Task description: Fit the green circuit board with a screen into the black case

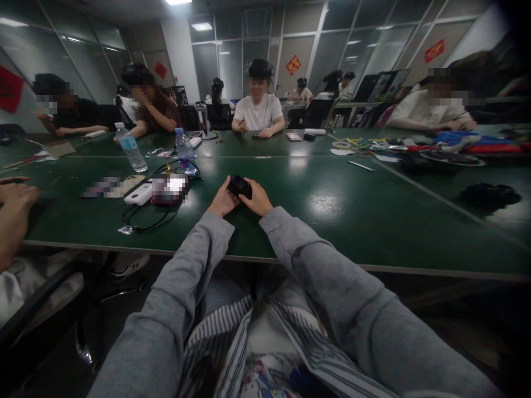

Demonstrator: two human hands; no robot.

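Between my two hands is a small black box-like device (239, 186) with a dark, screen-like face; its exact kind is too small to tell. My left hand (224, 199) is closed around its left side, thumb up along the edge. From the right, my right hand (258, 198) grips it, fingers over the top edge and thumb near the lower front. Both hands are just above or resting on the green table (290, 232); I cannot tell which. Their undersides are hidden.
To the left lie a white power bank (140, 193), a phone (168, 189), cables and two water bottles (131, 148). A pen (360, 166) and a cable pile (452, 145) are to the right, with a black bundle (489, 196). A neighbour's hand (16, 204) is at far left; people sit opposite.
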